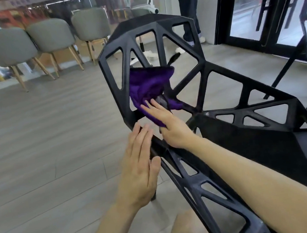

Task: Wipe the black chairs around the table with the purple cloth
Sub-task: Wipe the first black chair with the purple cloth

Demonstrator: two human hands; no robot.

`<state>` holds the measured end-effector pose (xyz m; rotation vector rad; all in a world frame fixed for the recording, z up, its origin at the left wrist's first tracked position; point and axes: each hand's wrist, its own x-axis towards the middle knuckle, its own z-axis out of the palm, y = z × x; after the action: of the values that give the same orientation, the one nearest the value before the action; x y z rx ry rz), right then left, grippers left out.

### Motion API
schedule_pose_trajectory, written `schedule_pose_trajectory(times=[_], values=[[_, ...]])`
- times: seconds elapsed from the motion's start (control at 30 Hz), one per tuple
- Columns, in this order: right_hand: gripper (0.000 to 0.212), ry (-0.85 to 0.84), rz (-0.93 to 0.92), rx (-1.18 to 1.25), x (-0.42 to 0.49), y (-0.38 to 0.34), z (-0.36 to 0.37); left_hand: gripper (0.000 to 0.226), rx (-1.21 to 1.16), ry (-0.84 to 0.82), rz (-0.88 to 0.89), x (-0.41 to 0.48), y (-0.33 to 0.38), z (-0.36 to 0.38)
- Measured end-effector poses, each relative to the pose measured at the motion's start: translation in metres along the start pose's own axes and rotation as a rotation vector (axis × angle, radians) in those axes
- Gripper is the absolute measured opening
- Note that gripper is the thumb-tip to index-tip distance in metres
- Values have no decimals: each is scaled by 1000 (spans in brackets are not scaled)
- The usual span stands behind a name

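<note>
Cloth [148,85] is bunching on the chair [155,26] lattice under my flat, pressing right fingers [148,108], left fingers [141,136] lying released alongside; ungripped, it may be slipping through a gap.

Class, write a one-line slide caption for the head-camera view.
The right hand presses the purple cloth onto the backrest of the black chair; the left hand lies open beside its frame.

Near end of the black chair [263,151] cut by the bottom edge; its legs mostly hidden. The purple cloth [148,85] lies partly behind that chair's bars and under the right hand [168,128], thumb hidden. Far standing person [188,1] cropped by the top edge.
</note>
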<state>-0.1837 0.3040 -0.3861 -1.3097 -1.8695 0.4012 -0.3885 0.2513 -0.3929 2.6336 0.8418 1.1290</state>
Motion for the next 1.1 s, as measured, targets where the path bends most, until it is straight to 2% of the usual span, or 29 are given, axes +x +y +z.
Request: schedule_pose_trajectory(times=[0.07,0.17,0.23,0.33,0.47,0.53,0.67,0.8,0.93,1.03,1.1], values=[[97,-53,103,-47,-3,18,-18,64,38,-36,12,-8,3,-2],[76,-15,421,-8,-14,25,-27,72,125,-107,166,-12,3,-6],[64,12,462,18,-27,22,-27,77,154,-157,298,-10,6,-6],[54,-72,481,-68,-43,13,-43,80,180,-165,380,6,6,-12],[43,152,599,-101,-44,7,-87,94,254,-250,368,34,6,-24],[35,185,584,-212,-38,7,-108,97,249,-301,354,38,8,-25],[35,-103,600,-391,-30,16,-129,99,216,-332,333,36,3,-22],[30,-342,599,-388,-36,37,-115,100,253,-357,302,32,5,-20],[25,-527,605,-316,-50,32,-110,99,279,-450,274,36,11,-27],[45,-688,657,-255,-65,13,-111,97,301,-565,256,43,18,-32],[50,-711,702,-225,-80,3,-112,97,345,-669,251,51,24,-38]])
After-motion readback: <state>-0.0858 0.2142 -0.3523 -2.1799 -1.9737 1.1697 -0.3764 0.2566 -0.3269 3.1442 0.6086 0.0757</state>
